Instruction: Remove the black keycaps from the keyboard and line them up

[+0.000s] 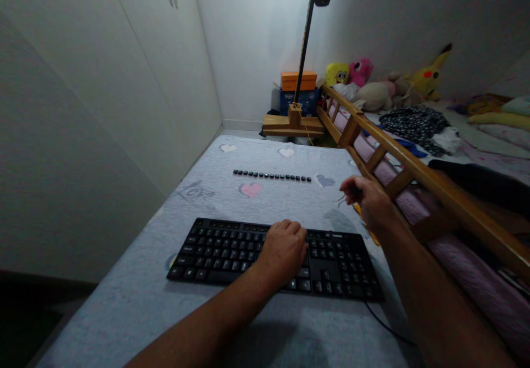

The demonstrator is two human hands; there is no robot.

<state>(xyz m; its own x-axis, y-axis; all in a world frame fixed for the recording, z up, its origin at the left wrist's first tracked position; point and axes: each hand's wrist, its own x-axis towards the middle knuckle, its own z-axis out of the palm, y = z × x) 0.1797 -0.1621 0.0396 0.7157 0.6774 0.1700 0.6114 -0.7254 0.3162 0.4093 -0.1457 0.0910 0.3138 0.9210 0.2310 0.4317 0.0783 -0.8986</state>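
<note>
A black computer keyboard lies flat on the bedspread. My left hand rests across its middle, fingers bent together over the upper rows and closed on it, fingertips hidden. To the right, above the bed surface, my right hand is closed around a small dark tool with thin wire prongs, which looks like a wire keycap puller. Beyond the keyboard, several small black keycaps form a straight row on the bedspread.
The bedspread has printed hearts. A wooden bed rail runs along the right, with plush toys behind it. A lamp stand on a wooden base and an orange box stand beyond the bed. A cable leaves the keyboard's near edge.
</note>
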